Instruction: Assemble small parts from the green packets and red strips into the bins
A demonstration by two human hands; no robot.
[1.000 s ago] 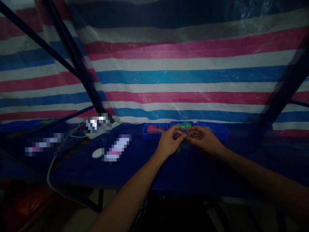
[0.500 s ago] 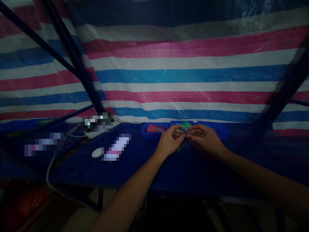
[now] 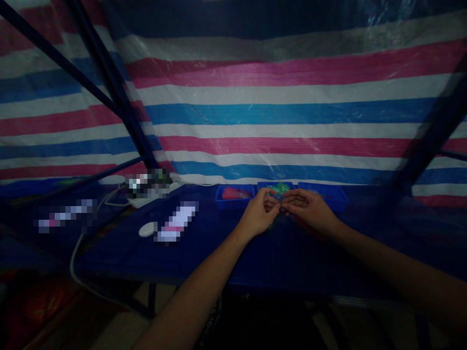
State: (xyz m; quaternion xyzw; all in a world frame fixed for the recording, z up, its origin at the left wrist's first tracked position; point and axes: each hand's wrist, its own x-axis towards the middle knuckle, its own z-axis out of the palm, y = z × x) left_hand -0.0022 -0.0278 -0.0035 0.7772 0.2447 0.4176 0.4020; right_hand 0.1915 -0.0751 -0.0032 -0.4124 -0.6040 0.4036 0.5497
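My left hand point(image 3: 260, 211) and my right hand point(image 3: 307, 208) meet above the blue table, fingertips nearly touching. Both are closed in a pinch; whatever lies between the fingers is too small and dark to name. Just behind them is a blue bin point(image 3: 260, 185) with green plastic pieces point(image 3: 280, 188) in it. Some green shows below my left hand, and something dark red point(image 3: 310, 228) lies under my right hand, mostly hidden.
To the left stands a blue bin point(image 3: 219, 202) with pink-red pieces point(image 3: 235, 193); another blue bin point(image 3: 339, 200) is at the right. A round white object point(image 3: 147, 229), a blurred-out phone-like slab point(image 3: 177, 222) and a white power strip point(image 3: 155, 195) lie leftward. A striped sheet point(image 3: 255, 114) hangs behind.
Both hands stay in almost the same place, with only slight finger movement. Less green shows beneath the left hand now.
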